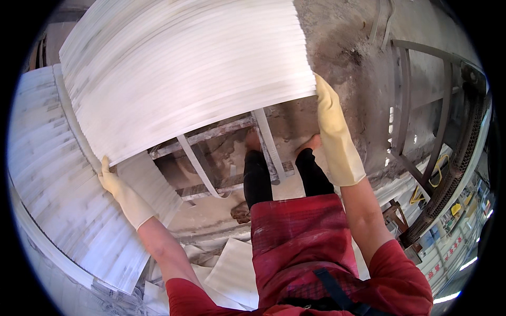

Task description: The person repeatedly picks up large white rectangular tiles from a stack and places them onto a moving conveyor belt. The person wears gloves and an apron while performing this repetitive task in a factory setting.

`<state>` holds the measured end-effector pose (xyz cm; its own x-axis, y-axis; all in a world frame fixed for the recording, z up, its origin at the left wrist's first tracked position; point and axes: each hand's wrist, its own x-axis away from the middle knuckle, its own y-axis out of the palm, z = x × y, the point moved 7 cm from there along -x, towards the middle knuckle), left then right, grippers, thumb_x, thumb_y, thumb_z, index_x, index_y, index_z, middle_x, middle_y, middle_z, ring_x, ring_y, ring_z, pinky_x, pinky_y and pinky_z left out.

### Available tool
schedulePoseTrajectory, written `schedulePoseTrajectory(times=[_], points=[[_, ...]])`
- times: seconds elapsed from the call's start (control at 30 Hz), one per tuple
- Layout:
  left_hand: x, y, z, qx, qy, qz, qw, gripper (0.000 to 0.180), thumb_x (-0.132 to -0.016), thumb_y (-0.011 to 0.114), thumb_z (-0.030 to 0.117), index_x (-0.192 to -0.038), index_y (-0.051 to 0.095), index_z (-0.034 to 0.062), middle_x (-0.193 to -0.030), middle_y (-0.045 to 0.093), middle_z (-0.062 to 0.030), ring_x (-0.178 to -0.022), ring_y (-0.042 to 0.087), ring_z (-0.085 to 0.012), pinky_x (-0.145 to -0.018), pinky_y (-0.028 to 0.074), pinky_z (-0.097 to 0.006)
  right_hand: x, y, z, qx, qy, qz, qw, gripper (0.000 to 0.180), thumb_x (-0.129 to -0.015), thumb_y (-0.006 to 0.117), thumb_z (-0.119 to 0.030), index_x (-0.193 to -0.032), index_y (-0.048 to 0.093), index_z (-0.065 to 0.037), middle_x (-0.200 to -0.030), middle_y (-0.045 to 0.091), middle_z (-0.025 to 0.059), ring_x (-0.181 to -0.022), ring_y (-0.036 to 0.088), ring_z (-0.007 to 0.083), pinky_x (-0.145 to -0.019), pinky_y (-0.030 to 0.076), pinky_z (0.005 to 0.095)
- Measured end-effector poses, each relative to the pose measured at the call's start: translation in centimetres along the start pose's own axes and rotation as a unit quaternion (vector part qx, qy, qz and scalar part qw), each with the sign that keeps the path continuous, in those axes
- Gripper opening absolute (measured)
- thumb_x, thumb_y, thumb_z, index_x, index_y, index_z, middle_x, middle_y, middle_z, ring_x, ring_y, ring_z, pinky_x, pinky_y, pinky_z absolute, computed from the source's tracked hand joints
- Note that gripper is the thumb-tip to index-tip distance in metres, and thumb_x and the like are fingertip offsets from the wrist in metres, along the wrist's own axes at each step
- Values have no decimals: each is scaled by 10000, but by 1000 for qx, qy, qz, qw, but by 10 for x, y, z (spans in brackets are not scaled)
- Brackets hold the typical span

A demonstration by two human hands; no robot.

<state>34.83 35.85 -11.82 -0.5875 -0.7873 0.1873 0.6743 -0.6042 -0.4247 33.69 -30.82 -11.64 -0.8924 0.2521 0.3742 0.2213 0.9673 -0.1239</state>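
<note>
A tall pile of thin white sheets [195, 68] fills the upper middle, its many layered edges showing as fine lines. At the near left corner of the top sheet [211, 113], my left hand [120, 189] in a cream rubber glove is closed on the edge, thumb above. My right hand [331, 113], gloved alike, grips the near right corner with its fingertips partly hidden behind the edge. Whether more than one sheet is in my grip, I cannot tell. A second pile of white sheets [68, 184] stands beside my left hand.
Under the pile's near edge is a metal frame with pale slats [197, 166]. My bare feet [307, 143] are close to it on the dusty floor [342, 52]. Loose white pieces [229, 274] lie at lower left. A metal rack with a chain [453, 152] stands at right.
</note>
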Motion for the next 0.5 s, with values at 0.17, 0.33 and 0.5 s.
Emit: schedulePoseTrajectory(times=[0.17,0.33,0.5], points=[[1,-8,23,-22,-2,8,1000,442,-742,825,200,-1033,608,-50,-920,646,-124,-821,638,-231,-728,550,-349,0,-11,-12,-44,-37,-56,997,596,-1091,276,-389,-1343,552,74,-1286,634,154,-1208,563,219,-1080,378,344],[-17,-11,16,-59,-3,85,995,442,-765,806,239,-1006,612,-77,-923,666,-162,-790,652,-242,-693,555,-360,-1,-15,-7,-38,33,-36,998,612,-1095,271,-404,-1335,563,77,-1286,637,152,-1217,559,219,-1085,377,356],[-12,-6,9,-92,-78,110,987,586,-791,765,395,-1069,633,-104,-978,691,-202,-775,671,-298,-683,550,-417,-2,-10,6,-80,18,-43,996,626,-1098,275,-426,-1344,555,78,-1307,626,167,-1234,555,238,-1096,375,374]])
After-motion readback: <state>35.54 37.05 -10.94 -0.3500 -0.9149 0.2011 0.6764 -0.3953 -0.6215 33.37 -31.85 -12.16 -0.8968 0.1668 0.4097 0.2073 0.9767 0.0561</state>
